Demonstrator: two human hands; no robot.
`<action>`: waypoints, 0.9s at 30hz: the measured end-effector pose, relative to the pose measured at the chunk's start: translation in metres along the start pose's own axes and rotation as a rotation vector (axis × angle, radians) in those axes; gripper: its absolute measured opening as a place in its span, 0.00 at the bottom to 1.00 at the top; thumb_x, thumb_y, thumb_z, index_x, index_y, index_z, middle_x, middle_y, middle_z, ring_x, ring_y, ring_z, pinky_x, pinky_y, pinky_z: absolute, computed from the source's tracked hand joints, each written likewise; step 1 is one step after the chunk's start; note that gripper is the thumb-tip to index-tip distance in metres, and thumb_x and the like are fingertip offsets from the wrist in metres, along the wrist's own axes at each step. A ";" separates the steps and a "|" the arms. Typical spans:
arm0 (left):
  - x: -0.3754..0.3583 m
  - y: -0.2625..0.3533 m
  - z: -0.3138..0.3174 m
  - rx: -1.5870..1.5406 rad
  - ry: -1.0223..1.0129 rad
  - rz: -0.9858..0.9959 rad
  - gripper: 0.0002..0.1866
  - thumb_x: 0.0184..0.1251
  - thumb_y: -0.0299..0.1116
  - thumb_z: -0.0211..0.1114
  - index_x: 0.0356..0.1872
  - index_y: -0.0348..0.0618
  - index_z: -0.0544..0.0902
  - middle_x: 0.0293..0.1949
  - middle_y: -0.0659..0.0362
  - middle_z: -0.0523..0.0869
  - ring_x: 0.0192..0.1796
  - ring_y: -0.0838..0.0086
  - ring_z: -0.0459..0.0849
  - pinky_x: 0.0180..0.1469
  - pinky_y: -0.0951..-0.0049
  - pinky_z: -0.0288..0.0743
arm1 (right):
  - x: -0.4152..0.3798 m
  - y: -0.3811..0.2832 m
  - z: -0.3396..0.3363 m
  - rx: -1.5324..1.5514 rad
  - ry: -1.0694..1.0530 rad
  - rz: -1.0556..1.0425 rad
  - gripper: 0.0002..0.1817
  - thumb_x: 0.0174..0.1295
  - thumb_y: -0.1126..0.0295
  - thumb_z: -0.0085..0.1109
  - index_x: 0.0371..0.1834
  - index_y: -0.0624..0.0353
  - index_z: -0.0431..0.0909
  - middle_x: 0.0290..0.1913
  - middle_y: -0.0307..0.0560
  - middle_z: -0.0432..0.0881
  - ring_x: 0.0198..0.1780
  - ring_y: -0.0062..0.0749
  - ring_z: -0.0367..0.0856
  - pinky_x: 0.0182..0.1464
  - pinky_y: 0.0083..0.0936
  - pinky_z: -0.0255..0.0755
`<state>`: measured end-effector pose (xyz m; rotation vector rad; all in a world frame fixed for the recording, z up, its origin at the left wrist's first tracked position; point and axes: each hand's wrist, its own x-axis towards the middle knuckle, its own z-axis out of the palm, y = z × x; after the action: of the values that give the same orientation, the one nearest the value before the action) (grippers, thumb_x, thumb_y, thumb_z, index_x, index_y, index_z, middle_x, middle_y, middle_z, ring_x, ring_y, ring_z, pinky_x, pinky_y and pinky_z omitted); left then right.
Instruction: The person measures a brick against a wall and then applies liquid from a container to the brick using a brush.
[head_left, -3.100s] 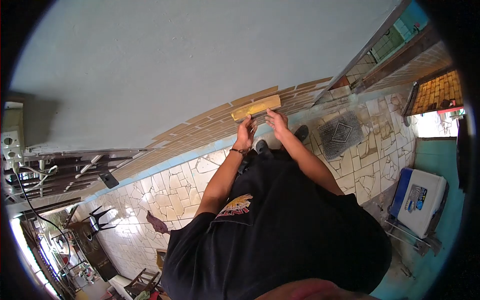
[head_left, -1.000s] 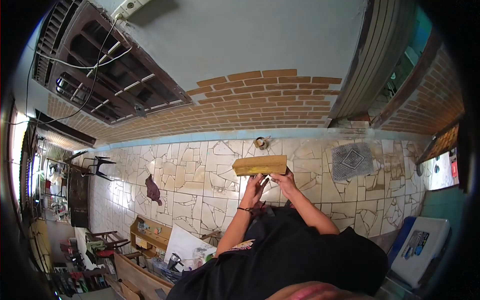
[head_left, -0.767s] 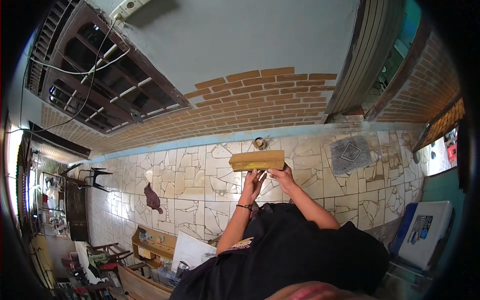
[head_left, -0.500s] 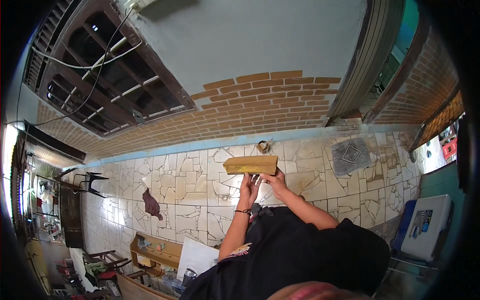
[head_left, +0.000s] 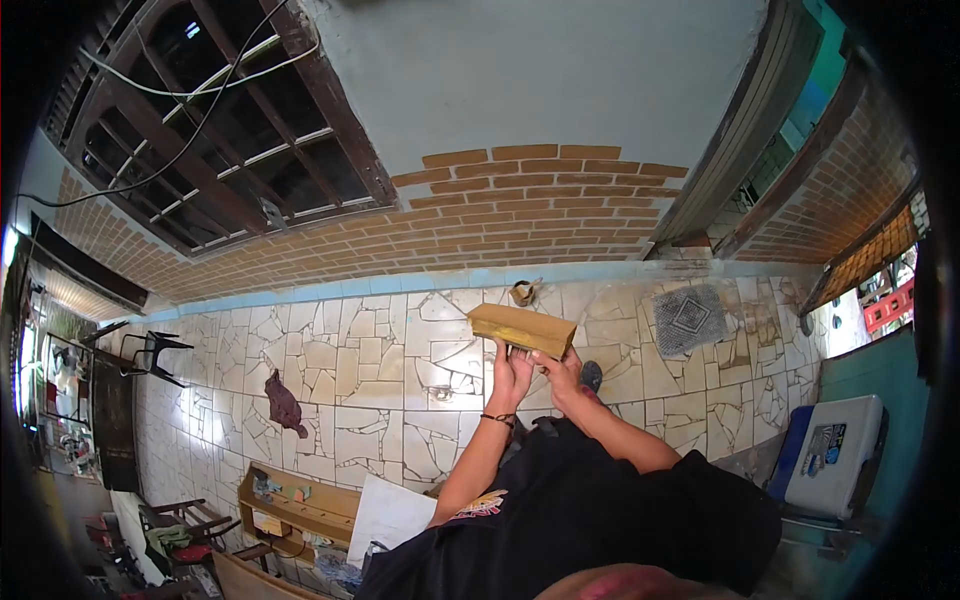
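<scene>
A long tan block [head_left: 524, 328], with a yellowish side facing me, is held up over the tiled floor. Under its middle is my left hand [head_left: 515, 372], fingers against the lower side, a dark band on the wrist. My right hand [head_left: 562, 371] grips the block near its right end, with the thumb on the near side. The fingertips behind the block are hidden. Beyond the block, near the wall's foot, a small container [head_left: 523, 293] stands on the floor.
A grey mat [head_left: 689, 321] lies on the floor to the right. A dark cloth [head_left: 284, 404] is on the left, near a black chair [head_left: 156, 355]. A wooden shelf [head_left: 300, 513] and white board [head_left: 390, 520] are at lower left, a cooler box [head_left: 832, 455] at lower right.
The block has shifted slightly right and turned, its right end now nearer me. Both hands moved right with it. A dark shoe now shows beside my right hand.
</scene>
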<state>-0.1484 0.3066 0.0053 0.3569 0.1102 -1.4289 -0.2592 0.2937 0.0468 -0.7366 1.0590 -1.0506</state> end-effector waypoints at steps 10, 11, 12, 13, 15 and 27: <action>0.049 0.004 0.017 0.099 0.075 -0.012 0.27 0.77 0.54 0.44 0.64 0.46 0.70 0.63 0.57 0.76 0.65 0.64 0.73 0.70 0.57 0.65 | 0.047 -0.003 -0.072 -0.218 -0.120 -0.073 0.19 0.53 0.83 0.69 0.49 0.66 0.78 0.42 0.47 0.85 0.44 0.25 0.84 0.48 0.21 0.76; 0.054 0.003 0.019 0.118 0.104 -0.015 0.27 0.77 0.54 0.44 0.64 0.46 0.70 0.63 0.57 0.76 0.65 0.64 0.74 0.70 0.57 0.65 | 0.056 -0.001 -0.088 -0.202 -0.109 -0.004 0.18 0.54 0.82 0.68 0.48 0.66 0.79 0.41 0.48 0.86 0.44 0.26 0.84 0.49 0.22 0.77; 0.064 0.000 0.012 0.126 0.117 -0.006 0.28 0.77 0.56 0.43 0.63 0.46 0.71 0.62 0.56 0.76 0.64 0.62 0.74 0.69 0.56 0.66 | 0.067 0.003 -0.104 -0.224 -0.029 -0.024 0.11 0.57 0.81 0.66 0.44 0.68 0.81 0.41 0.50 0.86 0.41 0.27 0.85 0.43 0.21 0.77; 0.070 -0.003 0.011 0.146 0.140 -0.019 0.28 0.77 0.56 0.43 0.64 0.46 0.70 0.62 0.55 0.76 0.64 0.61 0.74 0.69 0.55 0.66 | 0.078 0.001 -0.119 -0.214 -0.003 -0.030 0.10 0.58 0.80 0.66 0.42 0.68 0.82 0.40 0.50 0.86 0.40 0.27 0.85 0.42 0.21 0.77; 0.086 -0.011 0.006 0.184 0.190 -0.047 0.29 0.76 0.57 0.42 0.64 0.46 0.70 0.61 0.54 0.76 0.63 0.60 0.74 0.68 0.54 0.66 | 0.104 -0.008 -0.147 -0.196 0.050 -0.038 0.07 0.60 0.78 0.65 0.40 0.68 0.82 0.38 0.50 0.86 0.38 0.27 0.85 0.39 0.21 0.77; 0.228 -0.090 0.002 0.139 0.343 0.010 0.33 0.74 0.63 0.40 0.63 0.47 0.71 0.59 0.55 0.78 0.61 0.58 0.75 0.65 0.50 0.68 | 0.296 -0.096 -0.226 -0.291 -0.016 -0.114 0.11 0.67 0.71 0.59 0.43 0.71 0.81 0.36 0.49 0.87 0.31 0.23 0.82 0.36 0.20 0.75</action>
<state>-0.2032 0.0811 -0.0734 0.7150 0.2876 -1.3581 -0.4663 -0.0173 -0.0428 -1.0485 1.1813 -0.9958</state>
